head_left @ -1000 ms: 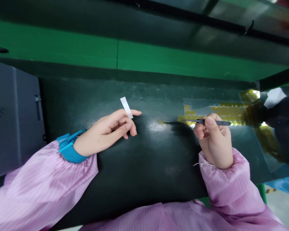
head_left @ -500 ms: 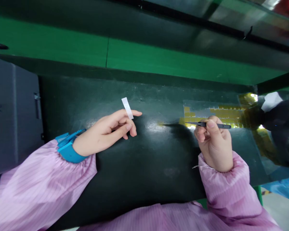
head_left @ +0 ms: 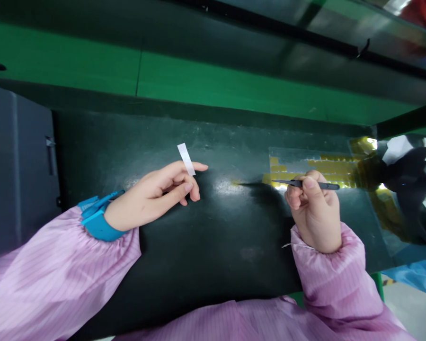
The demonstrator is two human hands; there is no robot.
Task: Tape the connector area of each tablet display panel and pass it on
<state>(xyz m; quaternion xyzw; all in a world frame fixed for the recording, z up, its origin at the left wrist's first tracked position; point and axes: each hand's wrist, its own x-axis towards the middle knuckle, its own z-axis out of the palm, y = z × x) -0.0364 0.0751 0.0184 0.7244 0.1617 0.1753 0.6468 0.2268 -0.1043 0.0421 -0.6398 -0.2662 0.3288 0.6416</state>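
My left hand [head_left: 163, 192] hovers over the dark green tabletop, index finger stretched out and the other fingers curled in toward the thumb. A short white strip [head_left: 186, 159] sticks up from its index finger; whether it clings to the skin or is pinched between index and middle finger, I cannot tell. On that wrist is a blue wristband [head_left: 101, 222]. My right hand [head_left: 315, 208] is closed on black tweezers [head_left: 305, 184], thumb on top, their thin tips pointing left toward the left hand and apart from the strip.
Behind the right hand lies a clear sheet [head_left: 298, 154] bearing rows of yellow tape pieces [head_left: 332, 166]. At the far right stands a dark object [head_left: 412, 175] with white scraps on it. A grey case [head_left: 19, 166] occupies the left side. A green panel [head_left: 234, 76] runs along the back.
The whole view has shifted slightly, so everything sits a little further left. Both hands keep their pose, with the strip and the tweezers as before.
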